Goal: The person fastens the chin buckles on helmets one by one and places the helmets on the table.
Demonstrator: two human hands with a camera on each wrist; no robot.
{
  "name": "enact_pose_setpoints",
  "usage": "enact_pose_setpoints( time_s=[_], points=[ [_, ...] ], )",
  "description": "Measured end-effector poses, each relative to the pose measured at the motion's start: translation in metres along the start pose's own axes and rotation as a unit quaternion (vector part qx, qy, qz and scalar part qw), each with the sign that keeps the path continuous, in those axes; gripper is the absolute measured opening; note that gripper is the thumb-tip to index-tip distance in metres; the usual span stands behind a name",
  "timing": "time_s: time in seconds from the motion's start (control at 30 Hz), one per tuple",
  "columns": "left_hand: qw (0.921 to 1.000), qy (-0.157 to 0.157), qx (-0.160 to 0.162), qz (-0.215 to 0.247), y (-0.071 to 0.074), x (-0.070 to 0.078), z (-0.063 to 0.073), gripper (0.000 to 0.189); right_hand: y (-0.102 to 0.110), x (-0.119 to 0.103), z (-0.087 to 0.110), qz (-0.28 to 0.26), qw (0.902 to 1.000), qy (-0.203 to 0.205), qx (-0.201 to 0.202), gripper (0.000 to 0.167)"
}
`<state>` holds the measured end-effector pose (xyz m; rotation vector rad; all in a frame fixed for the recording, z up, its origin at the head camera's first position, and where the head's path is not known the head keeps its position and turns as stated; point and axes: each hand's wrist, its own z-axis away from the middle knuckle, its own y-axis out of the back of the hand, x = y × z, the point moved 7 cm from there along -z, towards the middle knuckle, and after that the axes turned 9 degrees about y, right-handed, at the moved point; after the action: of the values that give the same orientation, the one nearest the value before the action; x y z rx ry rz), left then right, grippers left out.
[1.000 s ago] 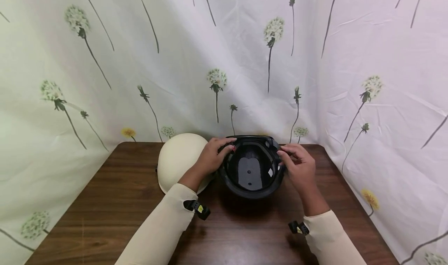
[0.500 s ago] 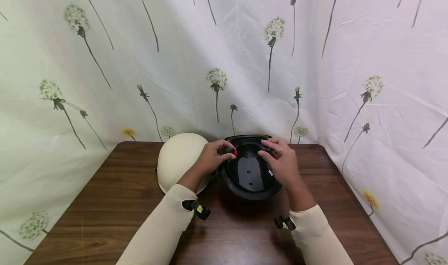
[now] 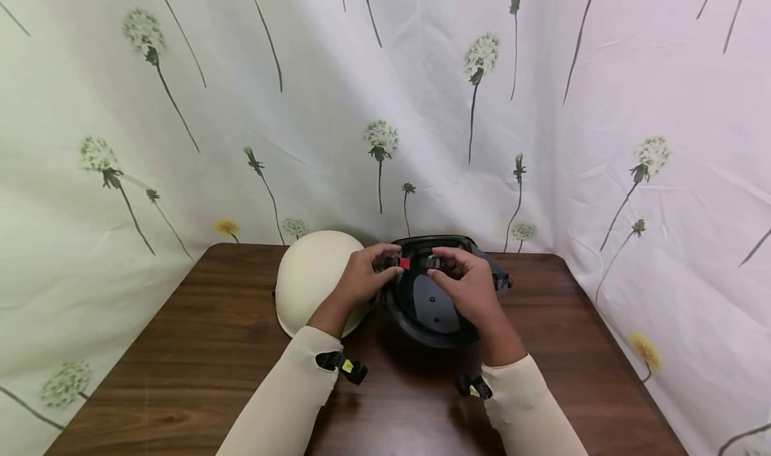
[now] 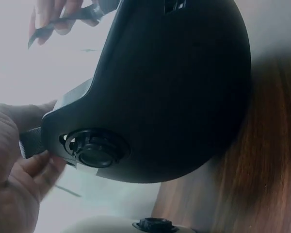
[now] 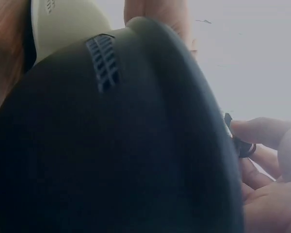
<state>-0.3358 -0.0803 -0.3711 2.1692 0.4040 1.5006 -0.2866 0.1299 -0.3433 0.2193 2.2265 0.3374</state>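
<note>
I note the black helmet (image 3: 442, 309) lying shell-down near the table's (image 3: 181, 349) far edge, beside the cream helmet (image 3: 316, 278), so both strap ends face up: left hand (image 3: 361, 278) pinches the red-tabbed buckle (image 3: 402, 263), right hand (image 3: 470, 288) pinches the mating strap end (image 3: 431, 263).

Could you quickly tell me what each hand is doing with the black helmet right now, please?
Left hand: pinches the strap end with the red buckle.
Right hand: pinches the other strap end over the helmet.
</note>
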Motion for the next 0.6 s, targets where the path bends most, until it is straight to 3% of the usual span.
enact_pose_setpoints(
  time_s=[0.17, 0.33, 0.43, 0.6],
  points=[
    [0.9998, -0.017, -0.001, 0.009, -0.005, 0.002, 0.004, 0.033, -0.002, 0.001, -0.004, -0.014, 0.9999, -0.001, 0.007, 0.028],
    [0.9982, 0.013, 0.019, 0.055, -0.006, 0.001, 0.005, 0.026, -0.007, 0.0, -0.012, -0.034, 0.9993, 0.008, -0.014, 0.033],
    [0.9954, 0.024, 0.032, 0.087, -0.008, -0.001, 0.007, 0.028, -0.009, 0.004, -0.014, -0.034, 0.9993, -0.011, -0.008, 0.036],
    [0.9917, 0.004, 0.033, 0.124, -0.012, -0.001, 0.011, 0.028, -0.008, 0.012, -0.012, -0.024, 0.9986, -0.043, 0.016, 0.035]
  ],
)
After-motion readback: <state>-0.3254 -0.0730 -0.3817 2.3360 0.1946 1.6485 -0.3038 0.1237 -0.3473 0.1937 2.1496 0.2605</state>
